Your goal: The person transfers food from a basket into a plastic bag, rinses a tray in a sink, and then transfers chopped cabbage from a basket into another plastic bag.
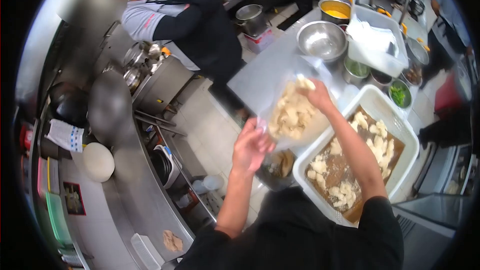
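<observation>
A clear plastic bag (pixel 280 95) bulges with pale, lumpy food pieces (pixel 292 112) at the near corner of the steel table. My left hand (pixel 251 145) pinches the bag's edge on its left side. At the bag's mouth, my right hand (pixel 318 96) is closed around a few of the same pale pieces. My right forearm reaches over a white plastic crate (pixel 411 142). Inside the crate, more pale pieces (pixel 380 152) lie in clusters on a brown, crumb-strewn bottom.
Beyond the bag stand a steel bowl (pixel 321 41), a pot of orange liquid (pixel 335 10) and a white tub (pixel 377 62). Chopped greens fill a small container (pixel 400 93). A person (pixel 195 30) in a dark apron stands at far left. A steel counter (pixel 145 205) curves along the left.
</observation>
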`<state>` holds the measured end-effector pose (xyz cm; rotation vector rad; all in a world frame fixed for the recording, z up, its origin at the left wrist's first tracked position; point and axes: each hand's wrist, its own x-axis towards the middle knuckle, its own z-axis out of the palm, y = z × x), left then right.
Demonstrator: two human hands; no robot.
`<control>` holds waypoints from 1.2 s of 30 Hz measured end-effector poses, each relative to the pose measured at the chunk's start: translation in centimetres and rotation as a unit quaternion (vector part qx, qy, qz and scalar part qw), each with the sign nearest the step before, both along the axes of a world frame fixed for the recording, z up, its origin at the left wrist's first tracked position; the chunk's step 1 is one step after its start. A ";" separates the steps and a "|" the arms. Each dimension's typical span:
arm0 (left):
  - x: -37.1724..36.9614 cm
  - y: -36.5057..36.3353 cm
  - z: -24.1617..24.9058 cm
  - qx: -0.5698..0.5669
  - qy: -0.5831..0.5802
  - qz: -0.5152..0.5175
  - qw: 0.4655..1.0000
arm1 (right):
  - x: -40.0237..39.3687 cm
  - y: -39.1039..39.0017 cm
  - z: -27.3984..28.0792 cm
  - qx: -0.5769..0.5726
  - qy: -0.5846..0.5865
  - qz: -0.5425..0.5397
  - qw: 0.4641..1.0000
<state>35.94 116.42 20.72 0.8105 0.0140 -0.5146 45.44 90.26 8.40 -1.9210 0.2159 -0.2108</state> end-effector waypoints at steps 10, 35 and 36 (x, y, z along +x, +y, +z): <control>-0.1 0.2 -0.2 -0.004 0.034 0.000 0.999 | -3.6 3.1 3.4 -0.244 -0.046 -0.062 0.967; -0.1 0.1 -0.2 -0.058 0.024 -0.043 0.997 | -20.0 -2.9 -1.5 -0.452 0.233 0.034 0.860; -0.2 0.1 -0.3 -0.054 0.028 -0.038 0.997 | -19.9 -2.8 -1.8 -0.445 0.247 0.066 0.859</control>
